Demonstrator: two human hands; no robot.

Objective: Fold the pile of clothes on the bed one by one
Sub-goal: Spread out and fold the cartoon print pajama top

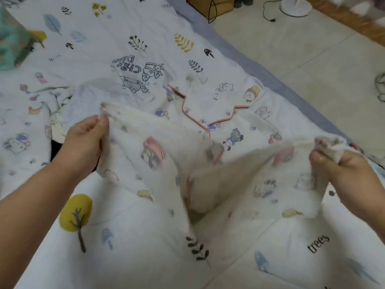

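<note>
**Pyjama top mid-fold: hem lifted, risk of uneven fold**

Pyjama top (218, 113), white with cartoon print and pink piping, lies collar-far on the bed cover (129, 247), right of centre. Its near hem is raised off the bed, held at two corners.

Left hand (85, 140) pinches the left corner between thumb and fingers. Right hand (341, 170) grips the right corner, which is bunched in the curled fingers. Hands are well apart, cloth sagging between them.

Risks, as judged:
- The bunched right corner may lay down crooked, giving a skewed fold.
- Slack in the middle may trap a crease when the hem is brought over.
- The front opening could gape and shift.

Count:
- Garment in hand: one.
- White printed garment (133, 78) just beyond it, touching: one.
- Teal cloth (10, 44) far left: one, blurred.
- Further pieces at left: cannot tell apart from the cover.
</note>
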